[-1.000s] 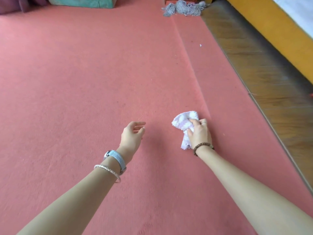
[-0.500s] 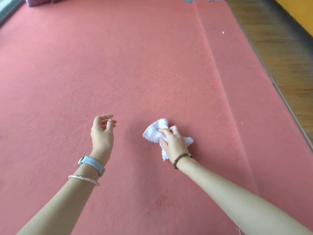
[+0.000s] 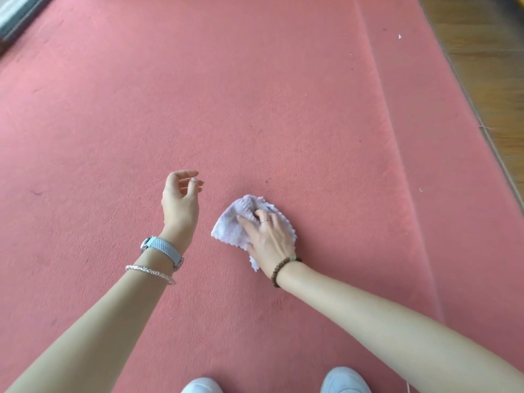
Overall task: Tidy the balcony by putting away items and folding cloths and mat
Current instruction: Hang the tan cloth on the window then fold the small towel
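A small fluffy white-lilac cloth [image 3: 231, 226] lies crumpled on the red mat [image 3: 255, 95]. My right hand [image 3: 269, 236] presses down on it, fingers closed into its folds; part of the cloth is hidden under the palm. My left hand [image 3: 180, 205] hovers just left of the cloth, fingers loosely curled and apart, holding nothing. A watch and a bangle sit on the left wrist, a bead bracelet on the right.
A long crease [image 3: 391, 137] runs down the mat on the right. Wooden floor [image 3: 487, 66] borders the mat's right edge. Two light shoes [image 3: 344, 380] show at the bottom edge. Small white specks [image 3: 399, 36] lie on the mat.
The view has tilted down and closer; the mop and yellow wall have left the frame. My right hand has moved with the cloth leftward across the mat. The left hand stays open beside it.
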`<state>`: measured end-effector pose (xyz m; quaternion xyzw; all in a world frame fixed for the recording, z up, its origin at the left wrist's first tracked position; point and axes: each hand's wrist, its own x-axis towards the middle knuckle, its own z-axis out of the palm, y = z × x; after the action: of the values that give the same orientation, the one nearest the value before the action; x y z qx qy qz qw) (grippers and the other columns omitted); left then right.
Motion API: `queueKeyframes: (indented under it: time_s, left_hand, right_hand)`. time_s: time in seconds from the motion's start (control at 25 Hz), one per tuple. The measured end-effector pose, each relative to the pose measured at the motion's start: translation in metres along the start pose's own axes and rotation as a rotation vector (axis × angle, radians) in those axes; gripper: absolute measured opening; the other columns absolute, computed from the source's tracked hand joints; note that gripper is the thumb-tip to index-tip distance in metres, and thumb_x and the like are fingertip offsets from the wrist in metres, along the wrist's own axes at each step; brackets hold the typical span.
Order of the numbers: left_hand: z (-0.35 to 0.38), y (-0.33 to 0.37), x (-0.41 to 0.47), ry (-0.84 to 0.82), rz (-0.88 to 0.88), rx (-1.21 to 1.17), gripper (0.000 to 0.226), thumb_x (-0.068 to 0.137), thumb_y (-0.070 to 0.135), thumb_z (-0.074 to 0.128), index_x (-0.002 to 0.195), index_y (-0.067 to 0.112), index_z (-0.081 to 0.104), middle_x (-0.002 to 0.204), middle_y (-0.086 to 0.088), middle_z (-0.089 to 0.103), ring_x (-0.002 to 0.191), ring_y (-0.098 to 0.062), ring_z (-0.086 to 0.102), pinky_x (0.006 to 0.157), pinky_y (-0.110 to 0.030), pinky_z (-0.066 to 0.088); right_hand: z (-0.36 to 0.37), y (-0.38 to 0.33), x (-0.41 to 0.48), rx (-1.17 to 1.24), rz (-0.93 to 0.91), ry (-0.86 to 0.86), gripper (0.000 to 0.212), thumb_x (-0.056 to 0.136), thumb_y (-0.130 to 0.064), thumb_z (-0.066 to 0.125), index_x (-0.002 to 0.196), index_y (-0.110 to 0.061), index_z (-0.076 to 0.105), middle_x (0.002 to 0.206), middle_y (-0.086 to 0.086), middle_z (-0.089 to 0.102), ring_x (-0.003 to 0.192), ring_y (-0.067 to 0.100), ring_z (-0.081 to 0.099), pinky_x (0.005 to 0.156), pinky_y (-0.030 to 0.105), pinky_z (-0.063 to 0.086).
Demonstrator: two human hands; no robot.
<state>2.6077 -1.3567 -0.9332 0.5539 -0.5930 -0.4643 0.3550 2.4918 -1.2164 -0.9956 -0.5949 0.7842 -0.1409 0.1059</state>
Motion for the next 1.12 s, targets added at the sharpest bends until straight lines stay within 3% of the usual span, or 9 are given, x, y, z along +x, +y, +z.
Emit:
queueKeyframes:
  time_s: [0.12, 0.24, 0.32, 0.4, 0.52, 0.68, 0.8, 0.96, 1.12]
  left_hand:
    - [-0.001, 0.004, 0.001, -0.011, 0.032, 0.008, 0.014, 0.099, 0.01, 0.048, 0.103, 0.018, 0.058, 0.089, 0.004, 0.066, 0.082, -0.011, 0.063, 0.085, -0.037, 0.052]
    - [-0.001, 0.003, 0.001, -0.017, 0.031, 0.004, 0.014, 0.099, 0.01, 0.048, 0.104, 0.018, 0.058, 0.088, 0.006, 0.066, 0.083, -0.011, 0.063, 0.084, -0.035, 0.052]
    - [0.0, -0.001, -0.002, -0.026, 0.025, 0.001, 0.013, 0.099, 0.01, 0.048, 0.103, 0.018, 0.058, 0.089, 0.006, 0.066, 0.082, -0.01, 0.063, 0.085, -0.035, 0.052]
    - [0.002, -0.003, -0.004, -0.038, 0.02, -0.009, 0.013, 0.099, 0.009, 0.048, 0.104, 0.016, 0.058, 0.089, 0.005, 0.066, 0.082, -0.011, 0.063, 0.086, -0.036, 0.052]
    - [0.009, -0.003, -0.005, -0.05, 0.018, -0.024, 0.013, 0.099, 0.009, 0.048, 0.105, 0.015, 0.058, 0.088, 0.005, 0.066, 0.084, -0.014, 0.063, 0.087, -0.037, 0.052]
    - [0.023, -0.001, -0.007, -0.078, 0.027, -0.026, 0.013, 0.099, 0.011, 0.049, 0.103, 0.018, 0.059, 0.089, 0.005, 0.067, 0.086, -0.015, 0.064, 0.09, -0.042, 0.053]
    - [0.034, -0.001, -0.01, -0.103, 0.027, -0.037, 0.014, 0.099, 0.011, 0.048, 0.103, 0.019, 0.059, 0.089, 0.005, 0.067, 0.088, -0.016, 0.064, 0.092, -0.046, 0.053]
    - [0.047, -0.001, -0.015, -0.149, 0.028, -0.057, 0.013, 0.099, 0.011, 0.048, 0.104, 0.017, 0.059, 0.091, 0.003, 0.067, 0.089, -0.017, 0.064, 0.092, -0.045, 0.053]
    - [0.053, 0.005, -0.021, -0.183, 0.039, -0.09, 0.013, 0.099, 0.009, 0.049, 0.104, 0.015, 0.059, 0.09, 0.002, 0.066, 0.086, -0.015, 0.063, 0.086, -0.037, 0.053]
  right_hand:
    - [0.0, 0.015, 0.016, -0.026, 0.024, -0.106, 0.048, 0.092, -0.032, 0.052, 0.14, -0.025, 0.048, 0.126, 0.014, 0.048, 0.113, 0.034, 0.048, 0.095, 0.044, 0.045]
    - [-0.007, 0.012, 0.023, 0.039, 0.124, -0.139, 0.057, 0.093, -0.048, 0.024, 0.137, -0.021, 0.049, 0.123, 0.013, 0.046, 0.112, 0.034, 0.049, 0.09, 0.039, 0.041]
    - [-0.012, 0.018, 0.024, 0.009, 0.058, -0.085, 0.04, 0.099, -0.029, 0.042, 0.138, -0.021, 0.045, 0.119, 0.014, 0.043, 0.103, 0.035, 0.05, 0.077, 0.036, 0.041]
    - [-0.02, 0.035, 0.025, 0.004, 0.064, -0.037, 0.046, 0.096, -0.015, 0.05, 0.14, -0.023, 0.044, 0.119, 0.013, 0.041, 0.101, 0.033, 0.049, 0.071, 0.036, 0.042]
    - [-0.032, 0.071, 0.025, 0.079, 0.192, 0.068, 0.035, 0.096, -0.039, 0.048, 0.127, -0.026, 0.056, 0.127, 0.009, 0.046, 0.11, 0.028, 0.051, 0.084, 0.036, 0.044]
    - [-0.061, 0.132, -0.003, -0.073, 0.355, 0.164, 0.012, 0.092, -0.045, 0.05, 0.086, -0.034, 0.051, 0.104, 0.003, 0.047, 0.087, 0.019, 0.054, 0.076, 0.037, 0.041]
    - [-0.066, 0.164, -0.028, -0.074, 0.462, 0.212, 0.025, 0.094, -0.028, 0.044, 0.11, -0.033, 0.061, 0.112, 0.001, 0.044, 0.095, 0.007, 0.044, 0.081, 0.031, 0.041]
    - [-0.069, 0.183, -0.055, 0.074, 0.654, 0.347, 0.063, 0.079, 0.019, 0.042, 0.128, -0.015, 0.062, 0.111, 0.015, 0.043, 0.101, 0.034, 0.045, 0.087, 0.049, 0.048]
    - [-0.073, 0.13, -0.062, 0.223, 0.476, 0.408, 0.065, 0.075, 0.02, 0.045, 0.128, -0.013, 0.063, 0.103, 0.007, 0.037, 0.084, 0.023, 0.048, 0.086, 0.023, 0.042]
